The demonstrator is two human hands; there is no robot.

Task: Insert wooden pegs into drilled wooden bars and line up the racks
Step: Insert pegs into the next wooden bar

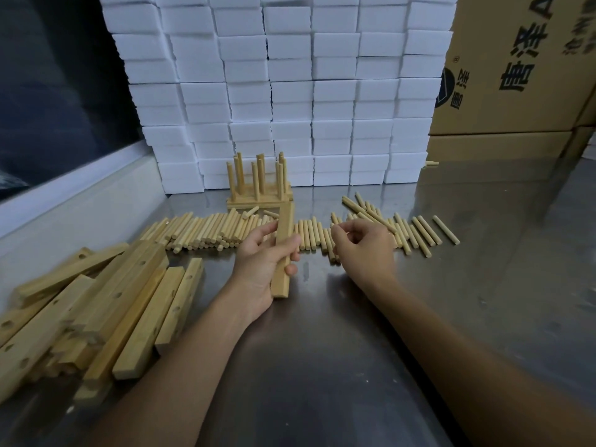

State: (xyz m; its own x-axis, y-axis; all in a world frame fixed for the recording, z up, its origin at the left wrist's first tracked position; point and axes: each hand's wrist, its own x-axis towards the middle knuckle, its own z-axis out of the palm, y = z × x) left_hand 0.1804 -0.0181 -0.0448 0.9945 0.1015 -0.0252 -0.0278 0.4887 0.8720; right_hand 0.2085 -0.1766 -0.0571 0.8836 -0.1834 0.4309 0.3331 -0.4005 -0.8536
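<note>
Steel table [322, 366]; left hand [258, 262] grips bar [283, 250], pegs [206, 230] beyond.

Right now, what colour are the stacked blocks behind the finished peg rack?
White, plain and unpatterned: the stacked foam-like blocks, seen in the head view.

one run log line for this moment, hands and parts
left hand: grips wooden bar, no pegs in it | right hand: curled over loose pegs, grip unclear | finished racks: at back
</note>
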